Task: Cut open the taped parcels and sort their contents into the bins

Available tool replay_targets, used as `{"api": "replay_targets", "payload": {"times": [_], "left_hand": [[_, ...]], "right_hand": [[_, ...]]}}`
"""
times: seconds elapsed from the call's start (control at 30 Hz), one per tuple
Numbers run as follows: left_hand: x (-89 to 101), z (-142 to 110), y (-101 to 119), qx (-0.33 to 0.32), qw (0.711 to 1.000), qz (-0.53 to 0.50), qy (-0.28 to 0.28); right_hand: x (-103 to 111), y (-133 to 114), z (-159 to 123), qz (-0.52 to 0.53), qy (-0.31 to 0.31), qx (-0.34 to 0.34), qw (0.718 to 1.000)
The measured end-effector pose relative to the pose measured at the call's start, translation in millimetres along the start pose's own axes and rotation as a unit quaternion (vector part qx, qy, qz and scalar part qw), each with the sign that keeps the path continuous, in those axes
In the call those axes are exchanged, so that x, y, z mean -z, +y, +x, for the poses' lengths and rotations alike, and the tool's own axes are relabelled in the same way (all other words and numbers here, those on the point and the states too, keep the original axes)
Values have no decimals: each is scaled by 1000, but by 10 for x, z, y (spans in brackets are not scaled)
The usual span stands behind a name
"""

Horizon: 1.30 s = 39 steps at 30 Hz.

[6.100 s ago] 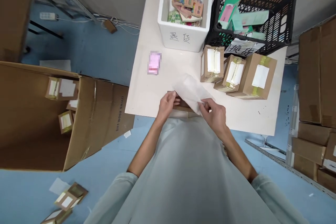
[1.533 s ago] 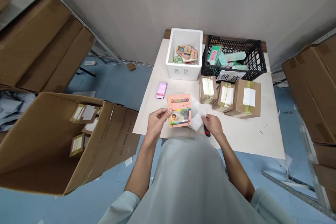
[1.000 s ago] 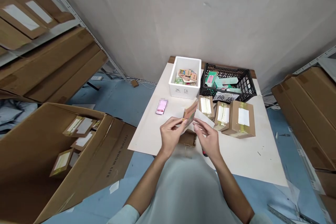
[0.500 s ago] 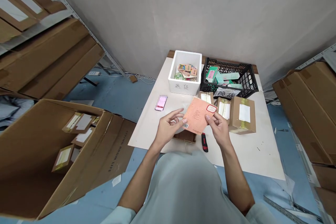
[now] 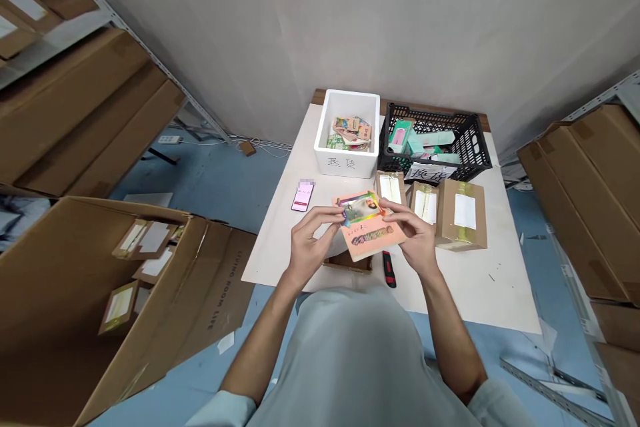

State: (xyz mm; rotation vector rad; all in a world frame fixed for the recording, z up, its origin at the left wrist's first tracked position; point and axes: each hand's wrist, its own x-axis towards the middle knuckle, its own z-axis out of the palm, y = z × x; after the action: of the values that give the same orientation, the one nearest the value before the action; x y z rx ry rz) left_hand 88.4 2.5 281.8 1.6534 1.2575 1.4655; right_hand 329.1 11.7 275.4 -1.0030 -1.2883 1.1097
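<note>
Both hands hold a thin pink booklet [image 5: 369,230] above the table's front edge. Its cover faces up, with a rainbow-framed picture and a title that appears upside down to me. My left hand [image 5: 311,243] grips the left edge, thumb and fingers curled at it. On the opposite edge my right hand [image 5: 413,237] pinches the booklet, thumb in front. Beneath it lies an open brown cardboard box [image 5: 350,263], mostly covered by the booklet and my left hand. A black and red box cutter [image 5: 389,270] lies just right of that box.
A white foam box [image 5: 347,161] with several booklets and a black crate [image 5: 470,147] with green packages stand at the back. Several taped cartons [image 5: 463,217] sit at right. A phone [image 5: 303,195] lies at left. A large open carton [image 5: 165,320] stands beside the table [image 5: 275,247].
Earlier my hands handled white wrapping over the small box; then the booklet came up in my left hand. It was turned to its back, and now shows its cover again, upside down.
</note>
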Motion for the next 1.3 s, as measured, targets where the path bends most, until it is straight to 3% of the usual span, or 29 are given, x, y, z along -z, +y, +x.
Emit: {"api": "replay_targets", "payload": {"times": [0.1, 0.23, 0.33, 0.47, 0.6, 0.67, 0.73, 0.87, 0.97, 1.07, 1.2, 1.3], "left_hand": [[3, 32, -37, -1, 1000, 25, 18], [-26, 43, -155, 48, 999, 3, 9], [-80, -15, -369, 145, 989, -26, -13], [-157, -236, -743, 305, 948, -58, -72], [-165, -308, -1015, 418, 894, -126, -104], [-149, -91, -1066, 423, 893, -127, -85], [-135, 324, -1053, 387, 915, -107, -47], [-99, 1349, -982, 212, 971, -105, 16], [-24, 1738, -1106, 122, 989, -79, 12], [81, 1541, -1440, 128, 986, 26, -105], [129, 723, -1914, 233, 913, 141, -303], [50, 138, -2033, 269, 894, 177, -311]], "right_hand": [[-1, 21, -35, 4, -10, -1, 1000], [1, 137, -15, 13, 10, -29, 999], [5, 369, -4, 2, 47, -88, 995], [-34, 814, -146, -38, 92, -195, 976], [-94, 1127, -182, -18, 44, -284, 958], [-110, 1149, 62, -17, 22, -287, 958], [-115, 1089, 518, -42, 20, -250, 967], [-71, 992, 1639, -54, 42, -114, 991], [37, 1132, 2040, -123, 19, -76, 989], [199, 1387, 1824, -267, -54, -133, 953], [402, 1710, 1149, -345, -156, -307, 873], [513, 1862, 798, -328, -170, -337, 866]]}}
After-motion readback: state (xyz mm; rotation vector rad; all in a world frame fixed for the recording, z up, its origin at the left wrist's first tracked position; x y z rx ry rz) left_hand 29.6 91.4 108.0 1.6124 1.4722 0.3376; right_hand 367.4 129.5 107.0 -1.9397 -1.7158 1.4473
